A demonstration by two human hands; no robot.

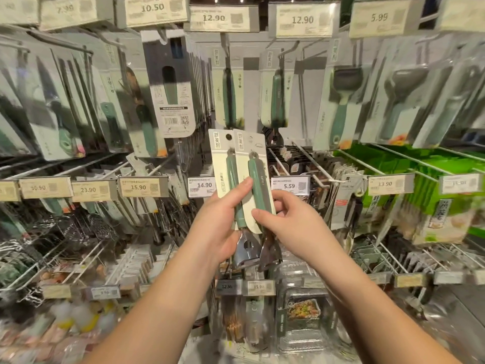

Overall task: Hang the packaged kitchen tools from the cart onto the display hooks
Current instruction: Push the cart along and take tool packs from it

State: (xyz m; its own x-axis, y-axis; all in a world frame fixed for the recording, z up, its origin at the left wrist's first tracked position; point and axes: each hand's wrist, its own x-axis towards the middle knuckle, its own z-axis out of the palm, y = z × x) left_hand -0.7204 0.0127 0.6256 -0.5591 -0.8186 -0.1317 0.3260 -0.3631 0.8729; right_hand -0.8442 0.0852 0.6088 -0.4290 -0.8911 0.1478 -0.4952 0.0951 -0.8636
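Matt card packs (220, 153), glossy metal heads (246, 252)

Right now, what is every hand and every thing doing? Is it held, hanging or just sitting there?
Left hand: holds both carded tools.
Right hand: pinches the front card.
Front cream card with green-handled metal tool: held upright, not hung.
Back cream card with green-handled metal tool: held upright, not hung.
Two green-handled carded tools above: hanging on hooks.
White 14.90 price tag: fixed on the rail.
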